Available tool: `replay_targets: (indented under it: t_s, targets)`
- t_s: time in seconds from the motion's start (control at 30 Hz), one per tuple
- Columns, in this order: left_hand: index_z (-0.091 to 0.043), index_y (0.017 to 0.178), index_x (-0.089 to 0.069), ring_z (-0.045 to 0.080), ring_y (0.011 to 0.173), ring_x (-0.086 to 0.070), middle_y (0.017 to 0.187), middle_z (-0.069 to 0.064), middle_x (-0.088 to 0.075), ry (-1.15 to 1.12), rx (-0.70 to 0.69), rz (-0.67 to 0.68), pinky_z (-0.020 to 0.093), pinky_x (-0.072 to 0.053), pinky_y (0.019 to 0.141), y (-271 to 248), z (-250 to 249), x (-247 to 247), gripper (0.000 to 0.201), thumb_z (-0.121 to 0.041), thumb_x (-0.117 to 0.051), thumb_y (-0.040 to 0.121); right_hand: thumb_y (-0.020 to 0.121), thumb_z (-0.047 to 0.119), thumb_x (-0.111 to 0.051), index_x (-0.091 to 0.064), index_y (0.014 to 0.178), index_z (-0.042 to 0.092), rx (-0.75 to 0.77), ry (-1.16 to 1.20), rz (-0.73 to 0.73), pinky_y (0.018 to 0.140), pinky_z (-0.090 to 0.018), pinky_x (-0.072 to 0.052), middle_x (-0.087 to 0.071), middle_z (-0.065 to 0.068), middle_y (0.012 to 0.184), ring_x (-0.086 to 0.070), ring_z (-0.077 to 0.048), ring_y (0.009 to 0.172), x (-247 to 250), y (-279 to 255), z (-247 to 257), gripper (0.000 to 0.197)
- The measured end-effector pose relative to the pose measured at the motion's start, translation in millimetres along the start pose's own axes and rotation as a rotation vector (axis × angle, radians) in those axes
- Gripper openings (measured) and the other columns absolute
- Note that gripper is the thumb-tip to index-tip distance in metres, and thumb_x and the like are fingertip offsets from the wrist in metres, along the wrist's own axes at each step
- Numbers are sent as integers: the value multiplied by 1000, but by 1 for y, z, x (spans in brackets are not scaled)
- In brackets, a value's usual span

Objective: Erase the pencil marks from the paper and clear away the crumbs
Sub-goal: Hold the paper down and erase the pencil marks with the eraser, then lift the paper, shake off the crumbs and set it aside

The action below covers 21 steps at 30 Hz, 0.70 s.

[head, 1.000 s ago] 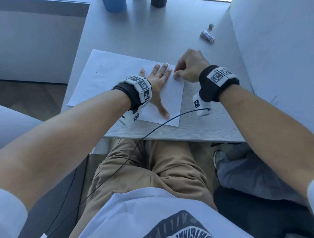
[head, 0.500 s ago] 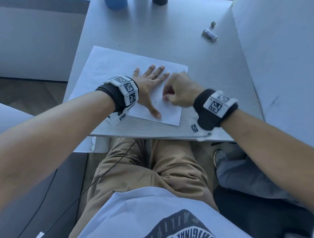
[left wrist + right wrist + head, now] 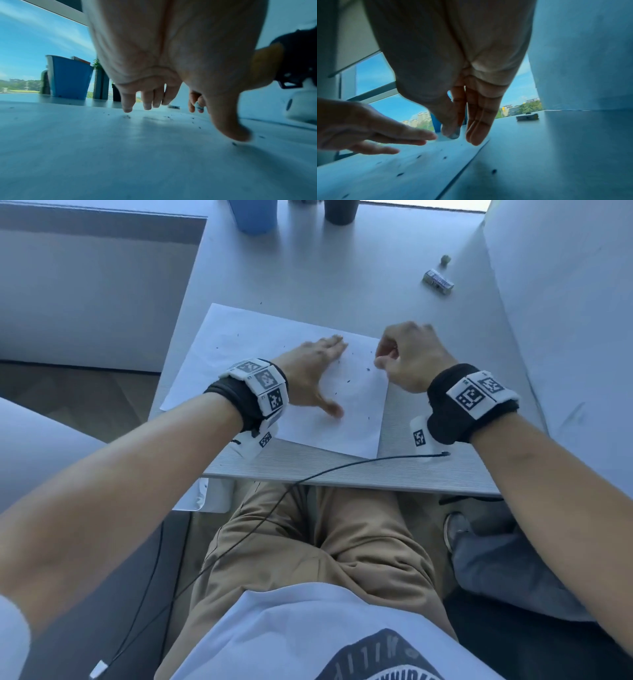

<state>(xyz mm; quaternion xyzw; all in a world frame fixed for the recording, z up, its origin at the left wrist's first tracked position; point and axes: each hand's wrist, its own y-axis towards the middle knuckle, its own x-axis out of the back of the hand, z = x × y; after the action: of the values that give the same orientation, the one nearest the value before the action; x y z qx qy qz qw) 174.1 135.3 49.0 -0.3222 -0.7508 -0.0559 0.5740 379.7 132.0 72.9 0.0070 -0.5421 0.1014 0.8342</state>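
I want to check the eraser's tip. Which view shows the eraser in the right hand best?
The right wrist view: the eraser shows pinched at the right hand's fingertips. The left wrist view shows a distant sliver; the head view hides it.

Daylight from the window (image 3: 34,33) ahead of me falls across my grey desk (image 3: 342,268), flanked by white partition panels (image 3: 565,320).

Paper (image 3: 239,344): white, matt, smooth sheet, speckled with dark crumbs (image 3: 347,381). Table (image 3: 342,470): pale grey laminate, fine linear woodgrain texture, matt. Wristbands (image 3: 448,412): black cloth, carrying white hard-plastic marker blocks. Trousers (image 3: 308,542): tan woven cloth. Container (image 3: 70,77): blue, smooth plastic by appearance.
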Motion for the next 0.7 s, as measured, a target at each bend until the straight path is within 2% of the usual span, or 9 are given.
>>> replay_targets:
  t_s: [0.07,0.13,0.2,0.23,0.3,0.37,0.47,0.6,0.7]
  targets:
    - [-10,150,-37,22,137,-43,151,8,-44,-154,27,-225,36,-33,115,-7,11,11,97,-48,-82,73,86,14,-66,-68,84,11,-13,7,-62,79,-30,-49,-65,-3,81,-55,-18,83,7,-4,-9,4]
    - [-9,124,-66,12,96,-68,114,10,-71,-299,74,-413,23,-54,88,-20,28,28,55,-30,-84,76,83,13,-70,-69,82,10,-1,29,-29,73,-26,-50,-66,-1,74,-59,-14,70,11,-13,-11,3]
    - [-9,92,-75,5,60,-65,80,10,-74,-328,164,-490,9,-50,59,-37,48,44,16,-17,-80,79,79,14,-75,-71,81,11,9,50,37,65,-20,-50,-67,0,70,-61,-7,61,11,-19,-10,6]
    - [-9,84,-75,8,54,-64,71,10,-73,-309,209,-493,6,-46,54,-45,58,50,8,-15,-78,80,78,15,-76,-72,80,12,7,51,57,64,-20,-49,-68,0,70,-61,-7,61,10,-20,-10,6]
    - [-10,79,-74,16,57,-67,66,7,-71,-274,294,-475,10,-51,58,-58,76,55,10,-19,-75,84,80,17,-74,-72,79,11,1,48,54,70,-25,-52,-68,0,71,-62,-12,67,8,-18,-7,6]
    - [-14,77,-74,16,72,-66,70,4,-71,-245,387,-469,24,-56,75,-66,96,55,17,-27,-70,87,83,18,-70,-71,80,10,0,33,36,77,-30,-52,-67,-1,77,-64,-18,80,5,-16,-3,9]
    - [-19,90,-72,21,105,-58,94,2,-70,-106,575,-386,34,-49,96,-76,117,52,25,-43,-71,83,88,22,-64,-69,87,13,25,-10,76,81,-31,-45,-63,-3,94,-55,-21,94,-2,-14,10,11]
    - [-13,115,-58,30,112,-54,124,11,-58,-6,811,-186,39,-46,95,-90,131,42,70,-58,-81,68,93,25,-59,-63,93,16,47,-46,213,78,-30,-38,-57,0,100,-49,-18,97,-13,-10,29,11]
    - [-3,125,-54,37,110,-61,123,19,-59,-103,932,-171,45,-52,88,-101,136,38,91,-61,-84,62,94,28,-57,-62,95,18,53,-52,240,82,-32,-39,-55,0,105,-47,-19,100,-15,-4,35,11]
